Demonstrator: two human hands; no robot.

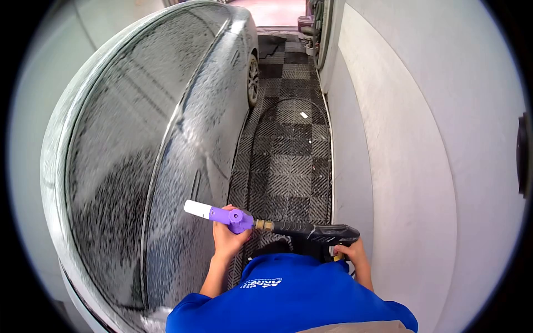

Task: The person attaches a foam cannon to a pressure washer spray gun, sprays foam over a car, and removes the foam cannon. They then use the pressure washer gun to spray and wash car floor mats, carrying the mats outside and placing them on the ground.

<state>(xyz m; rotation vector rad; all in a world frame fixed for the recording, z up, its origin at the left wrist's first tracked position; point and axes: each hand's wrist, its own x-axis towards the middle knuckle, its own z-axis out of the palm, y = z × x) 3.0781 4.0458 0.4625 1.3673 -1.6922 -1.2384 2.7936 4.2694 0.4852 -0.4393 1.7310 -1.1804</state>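
Note:
A pressure washer gun [316,233] with a black body lies level across the front of my body. Brass fittings join it to a purple foam cannon head [237,220], whose white nozzle [197,209] points left at the car. My left hand [230,240] is closed around the purple head from below. At the other end, my right hand [351,250] grips the gun's handle, which is partly hidden; I cannot tell whether the trigger is pressed. White foam coats the side and windows of the car [216,102], thinner over the lower dark glass.
On my right runs a pale wall [400,150]. Between it and the car is a narrow strip of black and grey tiled floor [288,172], with a dark hose [252,150] looping along it. A small white piece [303,115] lies there. Buckets [306,28] stand at the far end.

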